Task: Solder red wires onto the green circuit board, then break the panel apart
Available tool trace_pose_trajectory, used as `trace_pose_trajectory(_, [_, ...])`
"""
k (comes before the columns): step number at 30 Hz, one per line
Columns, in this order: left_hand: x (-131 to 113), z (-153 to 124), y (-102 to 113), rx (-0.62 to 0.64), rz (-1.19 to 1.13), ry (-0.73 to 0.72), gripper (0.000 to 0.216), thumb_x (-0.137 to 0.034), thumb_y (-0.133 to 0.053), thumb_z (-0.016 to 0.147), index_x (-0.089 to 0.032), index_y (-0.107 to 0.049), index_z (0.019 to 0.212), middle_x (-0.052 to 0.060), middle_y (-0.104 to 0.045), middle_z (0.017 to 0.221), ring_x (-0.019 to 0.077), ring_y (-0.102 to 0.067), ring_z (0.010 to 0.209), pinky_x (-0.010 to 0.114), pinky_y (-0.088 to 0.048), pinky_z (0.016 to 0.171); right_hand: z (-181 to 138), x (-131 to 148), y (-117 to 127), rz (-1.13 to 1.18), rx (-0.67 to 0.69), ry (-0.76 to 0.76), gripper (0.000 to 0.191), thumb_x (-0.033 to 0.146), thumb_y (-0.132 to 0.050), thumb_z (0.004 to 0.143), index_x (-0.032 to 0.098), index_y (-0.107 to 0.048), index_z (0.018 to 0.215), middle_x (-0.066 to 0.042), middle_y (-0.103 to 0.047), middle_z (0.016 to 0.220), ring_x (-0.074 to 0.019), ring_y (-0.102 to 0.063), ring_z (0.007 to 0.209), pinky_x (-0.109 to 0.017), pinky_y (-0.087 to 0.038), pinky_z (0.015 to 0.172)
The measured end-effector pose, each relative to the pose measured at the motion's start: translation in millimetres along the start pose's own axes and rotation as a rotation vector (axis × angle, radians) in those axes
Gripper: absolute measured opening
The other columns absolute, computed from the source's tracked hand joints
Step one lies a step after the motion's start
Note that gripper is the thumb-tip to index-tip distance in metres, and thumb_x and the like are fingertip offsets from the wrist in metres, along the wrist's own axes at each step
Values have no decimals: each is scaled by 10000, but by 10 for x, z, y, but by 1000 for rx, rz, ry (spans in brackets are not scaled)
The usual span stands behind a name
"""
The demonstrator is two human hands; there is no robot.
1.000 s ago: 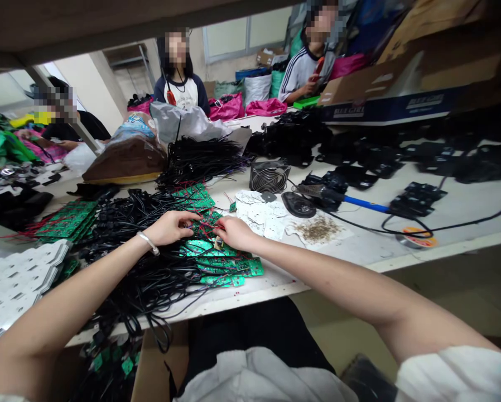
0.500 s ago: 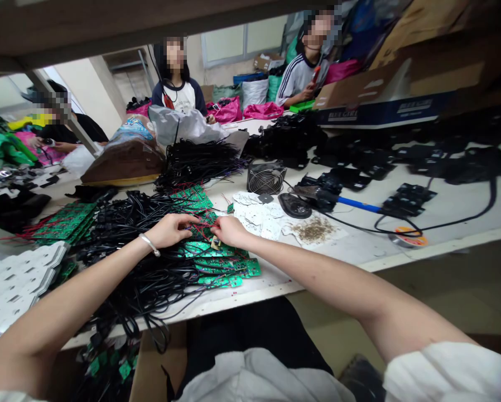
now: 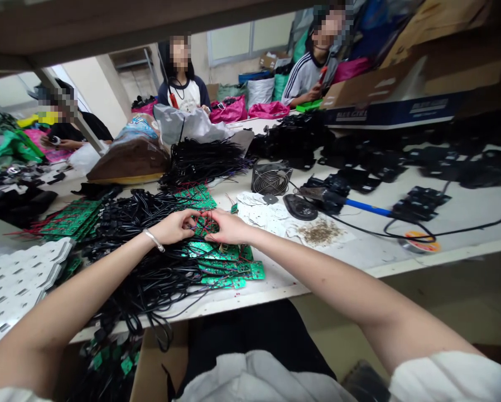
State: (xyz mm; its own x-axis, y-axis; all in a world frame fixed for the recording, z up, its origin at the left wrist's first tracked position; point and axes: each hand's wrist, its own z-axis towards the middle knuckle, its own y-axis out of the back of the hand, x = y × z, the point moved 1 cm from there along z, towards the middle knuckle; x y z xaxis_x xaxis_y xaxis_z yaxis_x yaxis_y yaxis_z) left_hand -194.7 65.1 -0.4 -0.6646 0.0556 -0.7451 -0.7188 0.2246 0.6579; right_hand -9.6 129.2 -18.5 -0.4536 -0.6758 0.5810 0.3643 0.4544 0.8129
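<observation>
My left hand [image 3: 176, 226], with a bracelet on its wrist, and my right hand [image 3: 229, 226] meet over a heap of green circuit boards [image 3: 225, 262] near the table's front edge. Both hands have their fingers pinched together on thin red wires [image 3: 203, 227] that run from a board lying between them. A tangle of black cables [image 3: 150, 273] spreads under my left forearm and hangs over the table edge.
More green boards [image 3: 68, 218] and white punched sheets [image 3: 16, 279] lie at the left. A small fan [image 3: 270, 178], a blue-handled soldering iron [image 3: 359, 205], a black stand [image 3: 298, 206] and black parts lie to the right. Three people sit across the table.
My hands have drawn closer together over the boards, the right one shifting left toward the left hand. The view has moved slightly.
</observation>
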Motion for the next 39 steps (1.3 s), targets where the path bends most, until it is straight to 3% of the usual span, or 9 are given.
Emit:
trace_pose_trajectory(5, [32,-9,-46,-97,55,24,554,-180,-638,651,-120,-493,1183,2,-638,754,133,-610,684,264,-497,671,126,121,-128,-77,-25,-38,309,383,-655,791,162,-640,1007,-91,-692,982,-230,-638,907,-281,-446,725])
trace_pose_trajectory(10, [31,-2,-75,-158,86,22,570,-174,-639,632,-140,-501,1184,-10,-659,732,141,-626,675,266,-498,679,139,121,-153,-83,-61,-80,286,399,-636,801,229,-635,1030,-14,-711,912,-178,-647,825,-241,-426,668])
trace_pose_trajectory(17, [6,-13,-80,-238,106,61,573,-169,-659,613,-137,-518,1167,-19,-641,718,137,-615,655,262,-498,666,66,235,-190,-158,-157,-69,259,323,-565,834,171,-626,1035,-92,-685,1022,-249,-600,1002,-353,-376,873])
trace_pose_trajectory(22, [-11,-36,-86,-242,84,65,549,-181,-652,635,-141,-523,1167,-18,-633,733,133,-615,650,260,-508,661,57,242,-211,-132,-170,-90,337,378,-561,849,187,-575,1127,-65,-688,1024,-217,-615,956,-336,-384,851])
trace_pose_trajectory(27, [-82,-25,-127,-307,367,113,499,-140,-635,653,-159,-554,1145,-17,-653,729,150,-625,696,266,-494,718,100,227,-232,-142,-179,-132,258,357,-572,842,167,-609,1014,-88,-700,961,-243,-620,948,-371,-370,893])
trace_pose_trajectory(31, [-105,20,-147,-340,462,175,501,-136,-615,668,-149,-562,1167,2,-648,712,192,-623,720,303,-477,734,154,255,-293,-144,-176,-143,249,340,-564,846,133,-635,965,-141,-694,958,-268,-611,987,-386,-361,934])
trace_pose_trajectory(34, [-131,35,-118,-291,495,185,525,-156,-639,673,-142,-560,1192,27,-673,780,210,-635,754,312,-485,749,174,232,-213,-105,-154,-136,294,344,-597,826,148,-627,1043,-127,-693,980,-269,-615,990,-384,-398,908])
trace_pose_trajectory(36, [-180,-15,-82,-283,531,141,540,-203,-648,706,-146,-535,1231,72,-677,980,230,-631,897,326,-479,825,112,146,-59,-57,-145,-132,426,396,-636,799,184,-579,1164,-91,-688,1020,-244,-624,979,-356,-436,868])
trace_pose_trajectory(39, [-293,-209,-59,-349,721,-29,455,-317,-576,819,-148,-524,1238,121,-609,1162,257,-563,1067,370,-440,917,-182,-102,213,140,-274,-149,545,401,-629,807,167,-491,1279,-88,-657,1099,-183,-621,974,-289,-465,832])
